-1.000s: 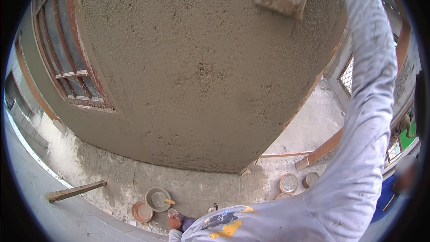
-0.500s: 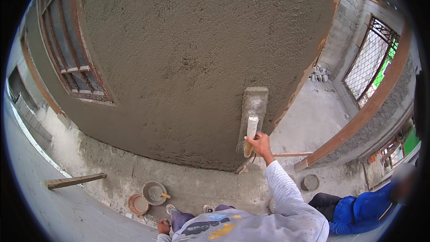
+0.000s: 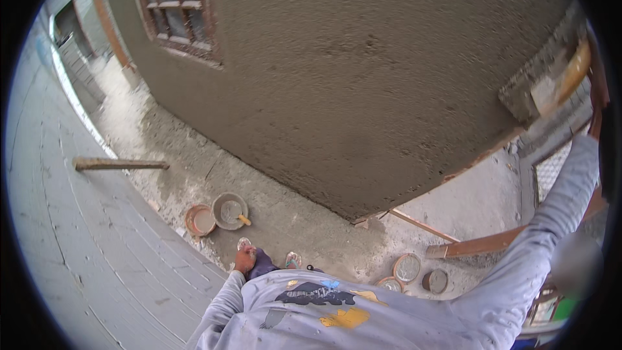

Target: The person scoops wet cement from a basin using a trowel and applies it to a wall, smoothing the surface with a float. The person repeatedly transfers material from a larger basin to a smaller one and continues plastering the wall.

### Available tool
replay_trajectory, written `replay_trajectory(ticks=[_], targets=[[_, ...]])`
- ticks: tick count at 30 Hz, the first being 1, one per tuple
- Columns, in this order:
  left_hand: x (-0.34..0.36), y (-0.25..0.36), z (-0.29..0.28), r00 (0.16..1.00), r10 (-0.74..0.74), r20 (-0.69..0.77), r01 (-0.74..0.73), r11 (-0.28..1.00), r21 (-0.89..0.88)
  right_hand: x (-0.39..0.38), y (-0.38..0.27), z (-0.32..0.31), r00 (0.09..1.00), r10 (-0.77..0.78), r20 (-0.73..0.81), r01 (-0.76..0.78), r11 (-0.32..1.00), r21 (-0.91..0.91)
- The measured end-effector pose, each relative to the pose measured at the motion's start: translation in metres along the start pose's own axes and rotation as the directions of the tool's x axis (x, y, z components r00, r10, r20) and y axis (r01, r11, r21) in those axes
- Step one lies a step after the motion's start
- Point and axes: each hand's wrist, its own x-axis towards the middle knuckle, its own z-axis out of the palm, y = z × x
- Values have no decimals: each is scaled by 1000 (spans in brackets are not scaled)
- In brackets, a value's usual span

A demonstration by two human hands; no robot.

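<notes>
Right hand (image 3: pixel 600 81), at 2 o'clock by the rim, blurry, on yellow-handled float (image 3: pixel 518 94); float over edge of grey plastered wall (image 3: pixel 363 97). Left hand (image 3: pixel 245 260) low, 7 o'clock, beside leg. Barred window (image 3: pixel 175 10) at 11. Wooden post (image 3: pixel 123 164), tilted, at 9. Grey basin (image 3: pixel 230 206) at 8, yellow handle (image 3: pixel 244 220) at its rim, reddish bucket (image 3: pixel 199 220) just beside. More round containers (image 3: pixel 435 280) near 5.

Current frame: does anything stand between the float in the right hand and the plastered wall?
Nothing visible does. The float, its handle in the right hand, is at the right edge of the plastered wall, with no object showing between them; blur hides whether they touch.
</notes>
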Motion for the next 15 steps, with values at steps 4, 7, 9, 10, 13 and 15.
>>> replay_trajectory(ticks=[4,7,9,10,13,15], targets=[[-42,-10,-22,996,-18,-87,4,987,-161,-229,45,177,974,126,189,-139,989,55],[-49,-14,-34,986,-164,-17,162,984,-78,-444,60,301,962,194,190,-195,981,-11],[-59,9,-58,959,-267,90,273,960,-68,-557,74,352,840,299,454,-356,933,45],[-74,12,-75,949,-305,82,312,943,-112,-604,58,375,772,293,563,-409,908,87],[-112,-17,-91,917,-400,-12,381,881,-281,-703,11,428,573,244,782,-433,901,36],[-134,-24,-91,856,-517,9,478,784,-397,-729,-33,457,455,160,876,-360,933,17]])
